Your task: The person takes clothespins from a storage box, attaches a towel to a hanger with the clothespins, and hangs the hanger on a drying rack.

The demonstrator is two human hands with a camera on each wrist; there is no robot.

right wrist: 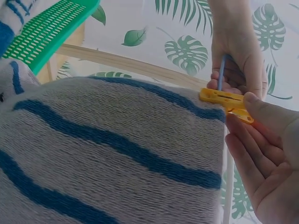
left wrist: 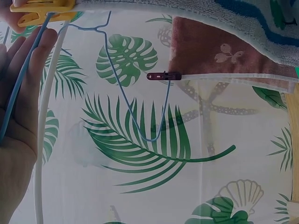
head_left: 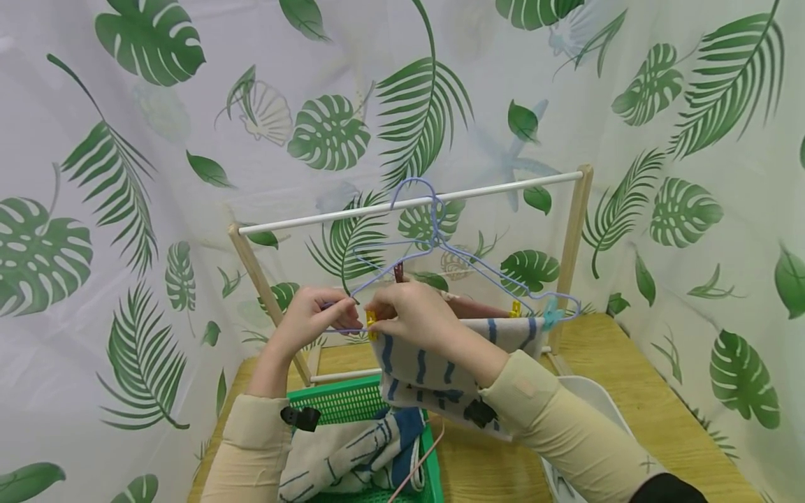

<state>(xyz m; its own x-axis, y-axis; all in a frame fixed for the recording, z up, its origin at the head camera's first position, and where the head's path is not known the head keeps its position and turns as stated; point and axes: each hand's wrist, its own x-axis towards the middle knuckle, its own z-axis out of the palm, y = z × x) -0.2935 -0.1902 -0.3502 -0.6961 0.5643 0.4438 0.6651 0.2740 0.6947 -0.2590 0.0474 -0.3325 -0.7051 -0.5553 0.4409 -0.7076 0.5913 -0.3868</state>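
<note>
A blue wire hanger [head_left: 481,264] carries a white towel with wavy blue stripes [right wrist: 112,135]. My left hand [head_left: 317,314] grips the hanger's left end, its fingers curled around the wire. At the towel's upper left corner, my right hand [head_left: 418,314] pinches a yellow clothespin [right wrist: 226,100] between thumb and fingers. A teal clip [head_left: 553,314] fastens the towel's other upper corner. Behind it hangs a reddish-brown cloth [left wrist: 224,49], held by a dark red clothespin [left wrist: 163,75] and another yellow clothespin [head_left: 516,308]. The right hand partly hides that cloth in the head view.
The hangers hang from the white rod [head_left: 503,187] of a wooden-legged rack [head_left: 575,230]. Below stands a green basket [head_left: 333,395] with a blue-and-white striped cloth [head_left: 352,450] inside and a pink cord [head_left: 434,447] across its rim. A white tray [head_left: 597,391] lies at right.
</note>
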